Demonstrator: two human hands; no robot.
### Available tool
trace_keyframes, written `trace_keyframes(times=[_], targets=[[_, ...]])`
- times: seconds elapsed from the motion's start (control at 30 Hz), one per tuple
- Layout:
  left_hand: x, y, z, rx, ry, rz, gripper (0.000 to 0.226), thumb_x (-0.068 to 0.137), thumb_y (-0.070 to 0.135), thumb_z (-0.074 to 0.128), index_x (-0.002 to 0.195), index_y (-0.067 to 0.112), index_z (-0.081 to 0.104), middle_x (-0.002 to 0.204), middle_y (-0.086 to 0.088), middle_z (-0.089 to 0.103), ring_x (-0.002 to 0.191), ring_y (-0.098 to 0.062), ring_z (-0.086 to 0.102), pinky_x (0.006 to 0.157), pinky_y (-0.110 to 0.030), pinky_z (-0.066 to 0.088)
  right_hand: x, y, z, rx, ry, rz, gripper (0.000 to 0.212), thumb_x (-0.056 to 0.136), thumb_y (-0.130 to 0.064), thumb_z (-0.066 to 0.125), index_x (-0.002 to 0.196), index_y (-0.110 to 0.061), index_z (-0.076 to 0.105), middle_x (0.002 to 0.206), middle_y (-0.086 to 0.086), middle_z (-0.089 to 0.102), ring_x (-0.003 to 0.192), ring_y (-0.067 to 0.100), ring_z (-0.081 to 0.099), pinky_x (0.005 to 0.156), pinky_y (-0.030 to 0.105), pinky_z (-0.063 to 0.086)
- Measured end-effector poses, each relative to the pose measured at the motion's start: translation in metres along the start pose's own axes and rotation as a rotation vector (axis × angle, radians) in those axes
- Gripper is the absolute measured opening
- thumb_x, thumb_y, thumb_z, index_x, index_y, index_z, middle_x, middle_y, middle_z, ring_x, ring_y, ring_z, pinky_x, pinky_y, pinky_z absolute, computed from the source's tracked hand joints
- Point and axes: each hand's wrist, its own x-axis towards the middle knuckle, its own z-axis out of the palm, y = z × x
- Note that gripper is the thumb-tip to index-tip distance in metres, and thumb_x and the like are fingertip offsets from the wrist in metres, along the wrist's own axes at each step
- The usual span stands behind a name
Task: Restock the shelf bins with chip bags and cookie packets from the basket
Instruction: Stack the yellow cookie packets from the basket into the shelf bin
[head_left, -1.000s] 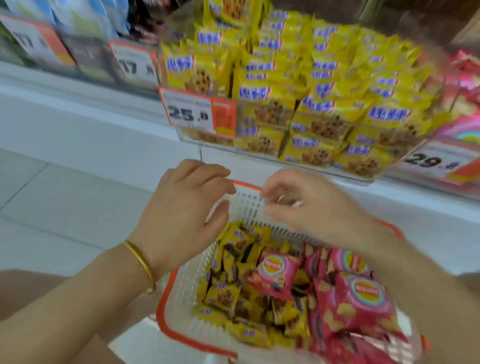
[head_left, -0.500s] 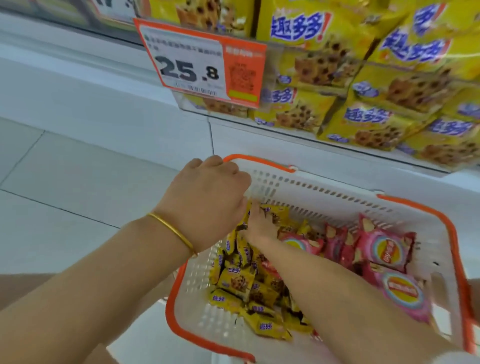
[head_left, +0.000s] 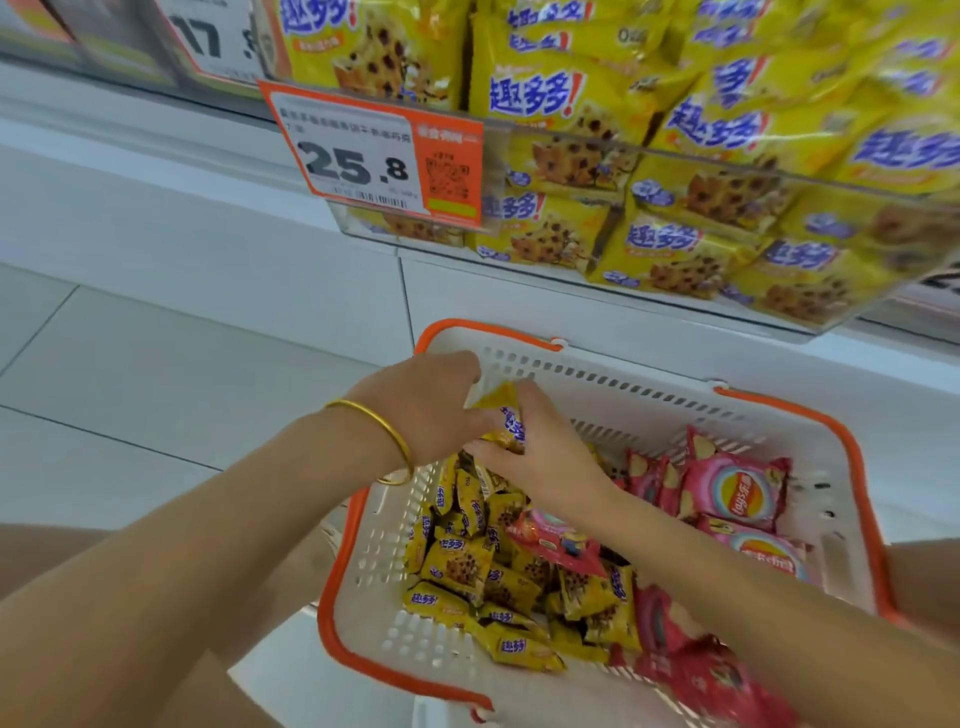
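Observation:
A white basket with an orange rim (head_left: 639, 384) stands on the floor below the shelf. It holds several small yellow cookie packets (head_left: 457, 564) on its left side and pink chip bags (head_left: 735, 491) on its right. My left hand (head_left: 421, 410) and my right hand (head_left: 540, 452) meet over the basket's far left corner. Between them they grip a bunch of yellow cookie packets (head_left: 506, 415), lifted just above the pile. The clear shelf bin (head_left: 675, 171) above is packed with large yellow cookie bags.
An orange and white price tag reading 25.8 (head_left: 371, 153) hangs on the bin's front left. The white shelf base (head_left: 260, 244) runs behind the basket, with pale floor tiles (head_left: 156, 374) to the left. A second price tag (head_left: 213, 36) sits at the top left.
Both hands went down from the shelf bin into the basket. They have closed on a bunch of yellow cookie packets and raised it off the pile. The view has moved closer to the shelf.

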Motion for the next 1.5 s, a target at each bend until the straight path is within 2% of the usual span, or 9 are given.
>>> trace_keyframes(times=[0.13, 0.27, 0.47, 0.57, 0.7, 0.83, 0.9, 1.0, 1.5], targets=[[-0.006, 0.018, -0.016, -0.219, 0.060, 0.101, 0.036, 0.083, 0.041, 0.065, 0.091, 0.006, 0.061, 0.081, -0.004, 0.060, 0.070, -0.014, 0.059, 0.068, -0.031, 0.049, -0.028, -0.048, -0.051, 0.203, 0.031, -0.031, 0.041, 0.077, -0.031, 0.076, 0.096, -0.037, 0.040, 0.094, -0.013, 0.057, 0.080, -0.008, 0.057, 0.065, 0.010, 0.045], [-0.030, 0.027, -0.040, -0.545, 0.169, 0.210, 0.031, 0.084, 0.027, 0.066, 0.086, -0.004, 0.060, 0.075, -0.017, 0.067, 0.059, -0.012, 0.067, 0.062, -0.028, 0.056, -0.054, -0.070, -0.087, 0.502, 0.031, 0.108, 0.038, 0.073, -0.026, 0.073, 0.103, -0.026, 0.050, 0.104, -0.001, 0.062, 0.077, 0.011, 0.067, 0.066, 0.029, 0.058], [-0.067, 0.036, -0.095, -0.830, 0.323, 0.362, 0.051, 0.069, 0.037, 0.060, 0.086, -0.010, 0.058, 0.071, -0.023, 0.062, 0.049, -0.012, 0.064, 0.045, -0.020, 0.051, -0.073, -0.144, -0.141, 0.476, 0.230, -0.066, 0.036, 0.059, -0.037, 0.069, 0.090, -0.020, 0.061, 0.065, -0.004, 0.068, 0.043, 0.013, 0.058, 0.049, 0.023, 0.051], [-0.061, 0.021, -0.129, -0.705, 0.780, 0.402, 0.022, 0.088, 0.027, 0.061, 0.073, 0.011, 0.057, 0.058, 0.002, 0.065, 0.040, -0.004, 0.052, 0.041, -0.015, 0.040, -0.042, -0.173, -0.178, 0.500, 0.326, -0.161, 0.030, 0.066, -0.029, 0.074, 0.090, -0.016, 0.060, 0.064, -0.002, 0.064, 0.044, 0.012, 0.057, 0.045, 0.028, 0.051], [-0.040, -0.009, -0.150, -0.300, 1.337, 0.311, 0.018, 0.086, 0.028, 0.054, 0.089, 0.013, 0.063, 0.079, 0.001, 0.065, 0.072, -0.006, 0.058, 0.071, -0.023, 0.045, 0.027, -0.197, -0.211, 0.288, 0.443, -0.174, 0.038, 0.080, -0.022, 0.074, 0.108, -0.009, 0.051, 0.083, 0.006, 0.065, 0.057, 0.016, 0.061, 0.048, 0.029, 0.052], [-0.017, -0.024, -0.142, -0.009, 1.163, 0.340, 0.050, 0.089, 0.040, 0.040, 0.115, 0.004, 0.061, 0.125, -0.017, 0.057, 0.127, -0.030, 0.044, 0.107, -0.037, 0.029, 0.099, -0.205, -0.213, 0.057, 0.495, -0.142, 0.031, 0.082, -0.022, 0.073, 0.096, -0.019, 0.045, 0.103, 0.012, 0.057, 0.068, 0.026, 0.059, 0.058, 0.041, 0.055], [-0.011, -0.024, -0.136, -0.022, 1.104, 0.345, 0.057, 0.090, 0.045, 0.035, 0.125, 0.005, 0.055, 0.140, -0.018, 0.044, 0.137, -0.031, 0.032, 0.112, -0.035, 0.021, 0.124, -0.203, -0.207, 0.058, 0.498, -0.101, 0.032, 0.084, -0.018, 0.071, 0.101, -0.017, 0.045, 0.091, 0.001, 0.049, 0.063, 0.021, 0.054, 0.065, 0.044, 0.055], [-0.007, -0.025, -0.134, -0.020, 1.116, 0.328, 0.060, 0.091, 0.048, 0.031, 0.129, 0.006, 0.052, 0.144, -0.017, 0.040, 0.139, -0.029, 0.028, 0.113, -0.034, 0.020, 0.152, -0.200, -0.198, 0.104, 0.527, -0.120, 0.029, 0.084, -0.014, 0.071, 0.099, -0.017, 0.046, 0.084, -0.007, 0.042, 0.061, 0.014, 0.049, 0.072, 0.044, 0.054], [-0.009, -0.020, -0.130, -0.123, 1.127, 0.351, 0.063, 0.091, 0.053, 0.026, 0.131, 0.011, 0.050, 0.149, -0.007, 0.035, 0.144, -0.017, 0.018, 0.111, -0.021, 0.012, 0.168, -0.201, -0.195, -0.265, 0.483, -0.290, 0.049, 0.081, -0.018, 0.073, 0.125, -0.015, 0.051, 0.129, 0.006, 0.052, 0.114, 0.020, 0.048, 0.080, 0.020, 0.033]])
